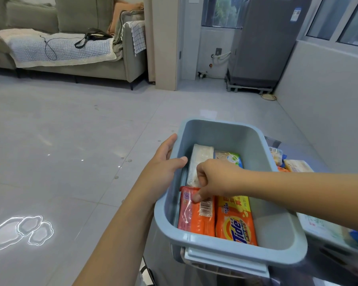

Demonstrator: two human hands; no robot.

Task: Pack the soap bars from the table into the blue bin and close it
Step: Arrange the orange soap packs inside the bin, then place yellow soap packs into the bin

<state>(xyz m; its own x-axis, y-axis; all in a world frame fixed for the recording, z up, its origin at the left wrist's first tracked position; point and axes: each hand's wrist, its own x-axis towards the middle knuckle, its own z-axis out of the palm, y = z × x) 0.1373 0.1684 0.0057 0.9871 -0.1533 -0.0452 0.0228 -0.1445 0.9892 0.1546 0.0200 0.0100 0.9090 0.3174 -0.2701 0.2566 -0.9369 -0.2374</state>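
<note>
Your left hand point(165, 159) grips the left rim of the blue bin point(281, 232), thumb hooked inside, fingers wrapped on the outer wall. Your right hand point(213, 178) is down in the bin, fingers curled, thumb pressing the pink-orange soap bar point(196, 221) near its barcode; can't tell if it's actually pinching it. Four bars in the bin: pink-orange front left, orange Tide bar point(236, 223) just beside it on the right, white bar point(201, 159) behind on the left, green-labelled bar point(229, 158) back right. Right third of the bin floor is bare. More soap bars point(298, 165) sit on the desk point(327, 263) beyond the bin's right wall. Bin is open, latch flap point(225, 263) hanging at the near edge
</note>
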